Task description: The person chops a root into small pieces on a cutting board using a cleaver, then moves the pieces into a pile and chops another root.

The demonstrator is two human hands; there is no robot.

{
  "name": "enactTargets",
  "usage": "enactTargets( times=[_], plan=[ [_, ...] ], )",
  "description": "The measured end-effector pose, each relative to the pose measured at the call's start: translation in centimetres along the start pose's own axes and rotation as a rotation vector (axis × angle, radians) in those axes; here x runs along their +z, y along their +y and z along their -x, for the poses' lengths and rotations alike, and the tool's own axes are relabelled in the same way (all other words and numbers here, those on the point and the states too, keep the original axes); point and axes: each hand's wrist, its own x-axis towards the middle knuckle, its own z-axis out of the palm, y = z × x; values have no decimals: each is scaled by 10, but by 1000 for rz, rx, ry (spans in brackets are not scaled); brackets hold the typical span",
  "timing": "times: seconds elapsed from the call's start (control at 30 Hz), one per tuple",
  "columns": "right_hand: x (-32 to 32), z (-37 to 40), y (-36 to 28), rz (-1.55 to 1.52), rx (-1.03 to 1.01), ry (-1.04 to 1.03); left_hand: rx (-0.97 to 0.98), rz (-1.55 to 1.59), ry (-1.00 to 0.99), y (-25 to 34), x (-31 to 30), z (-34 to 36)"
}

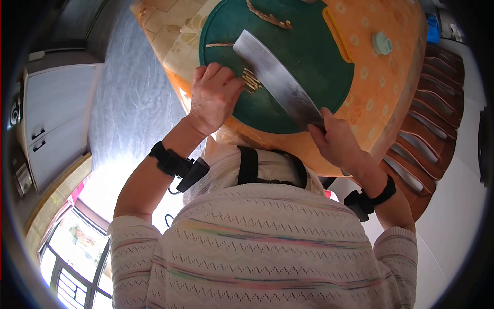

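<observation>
A round green cutting board (pixel 314 56) lies on a table with an orange patterned cloth (pixel 383 87). My left hand (pixel 213 98) rests on the board's near left edge, fingers curled, pinning a small bundle of thin tan strips (pixel 251 81). My right hand (pixel 337 141) grips the handle of a broad steel cleaver (pixel 278 77). The blade lies slanted across the board with its edge right at the bundle's cut ends. A single thin strip (pixel 218 45) and a longer brownish piece (pixel 267 18) lie farther off on the board.
A small pale green round object (pixel 382 43) sits on the cloth right of the board. A slatted wooden chair (pixel 432 123) stands at the table's right side. White cabinets (pixel 56 118) line the left wall, with grey floor (pixel 131 98) between. Both wrists carry black strapped devices.
</observation>
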Motion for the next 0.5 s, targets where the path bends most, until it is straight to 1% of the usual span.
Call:
enactTargets(
  times=[0.27, 0.33, 0.5],
  plan=[
    [-1, 3, 3, -18, 20, 55, 57, -46, -3, -7, 3, -25],
    [-1, 3, 4, -27, 27, 60, 67, -36, -77, -9, 5, -28],
    [1, 3, 8, -22, -4, 93, 89, -16, -117, -12, 3, -32]
  ],
)
